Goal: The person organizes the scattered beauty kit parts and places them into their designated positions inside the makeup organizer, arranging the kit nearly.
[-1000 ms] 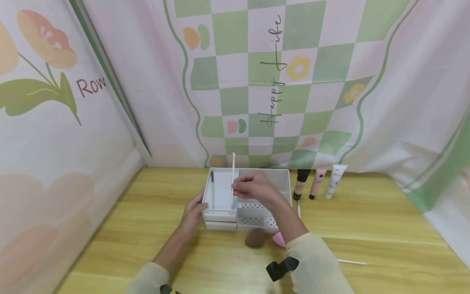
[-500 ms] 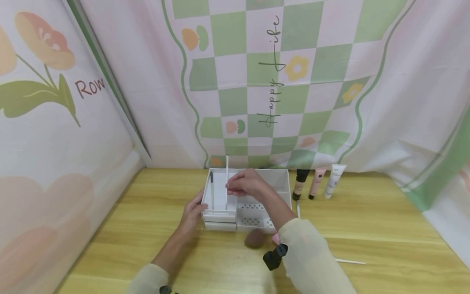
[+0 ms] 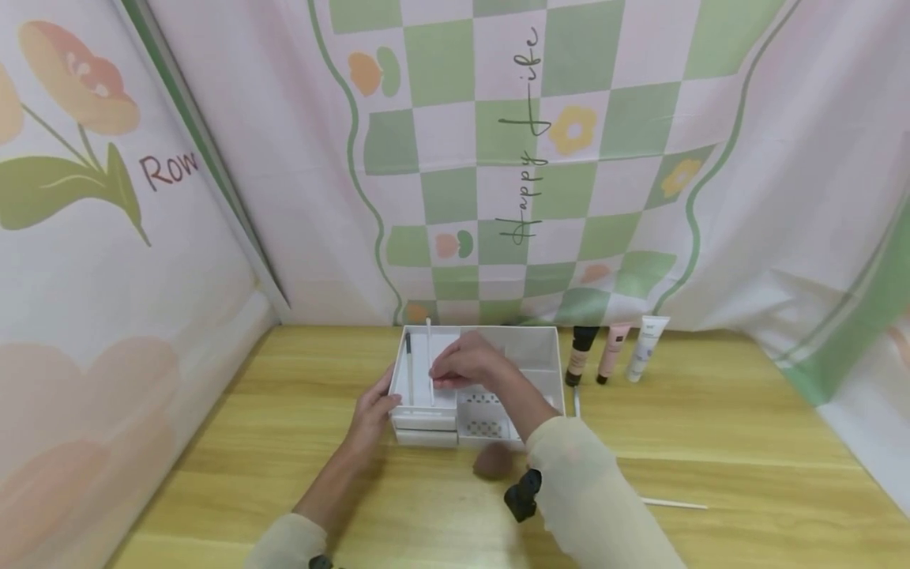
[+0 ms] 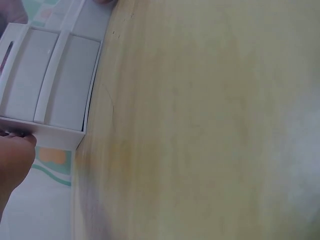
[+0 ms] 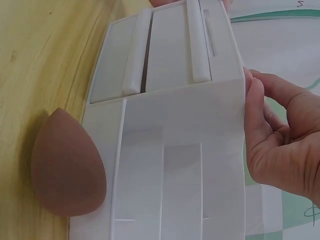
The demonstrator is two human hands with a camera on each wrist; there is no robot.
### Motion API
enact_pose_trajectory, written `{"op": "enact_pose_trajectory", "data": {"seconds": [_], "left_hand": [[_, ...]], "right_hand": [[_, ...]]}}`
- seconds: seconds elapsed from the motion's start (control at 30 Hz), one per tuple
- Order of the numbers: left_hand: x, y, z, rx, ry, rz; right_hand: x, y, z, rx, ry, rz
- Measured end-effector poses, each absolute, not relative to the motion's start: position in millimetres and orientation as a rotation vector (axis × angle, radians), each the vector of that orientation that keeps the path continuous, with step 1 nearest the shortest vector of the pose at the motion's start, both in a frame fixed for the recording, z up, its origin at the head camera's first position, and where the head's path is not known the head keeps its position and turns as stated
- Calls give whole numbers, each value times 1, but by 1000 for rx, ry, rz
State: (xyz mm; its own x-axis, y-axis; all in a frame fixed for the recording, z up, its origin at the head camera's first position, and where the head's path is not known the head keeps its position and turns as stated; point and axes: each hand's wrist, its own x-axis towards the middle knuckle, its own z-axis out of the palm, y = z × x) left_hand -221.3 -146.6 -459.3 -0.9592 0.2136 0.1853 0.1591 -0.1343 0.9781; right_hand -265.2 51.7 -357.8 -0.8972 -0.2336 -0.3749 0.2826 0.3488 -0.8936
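A white makeup organizer (image 3: 426, 437) with drawers at its front left stands on the wooden table. My left hand (image 3: 373, 405) holds its left side, thumb at the front corner; the left wrist view shows that hand (image 4: 15, 157) against the side wall. In the head view my right hand (image 3: 465, 362) pinches a thin white stick (image 3: 429, 336), upright, its lower end down in the left compartment. Beside it a slim brush (image 3: 409, 371) with a dark tip leans in the same compartment. The right wrist view shows my right hand (image 5: 285, 130) at the organizer's top edge.
A brown teardrop makeup sponge (image 3: 493, 461) lies right in front of the organizer. To the right stand a black-capped tube (image 3: 580, 359), a pink tube (image 3: 613, 354) and a white tube (image 3: 647, 350). Another thin white stick (image 3: 675, 503) lies at the right; a curtain hangs behind.
My right hand has moved left and down with the white stick, which now sits lower in the left compartment. The pink sponge has gone behind my right arm. The left hand stays put.
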Motion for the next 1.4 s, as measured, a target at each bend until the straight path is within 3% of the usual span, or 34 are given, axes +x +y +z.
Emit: {"op": "enact_pose_trajectory", "data": {"seconds": [1.4], "left_hand": [[-220,-145,-457,373,2058,2284]], "right_hand": [[-260,43,-355,-3,2370,-1424]]}}
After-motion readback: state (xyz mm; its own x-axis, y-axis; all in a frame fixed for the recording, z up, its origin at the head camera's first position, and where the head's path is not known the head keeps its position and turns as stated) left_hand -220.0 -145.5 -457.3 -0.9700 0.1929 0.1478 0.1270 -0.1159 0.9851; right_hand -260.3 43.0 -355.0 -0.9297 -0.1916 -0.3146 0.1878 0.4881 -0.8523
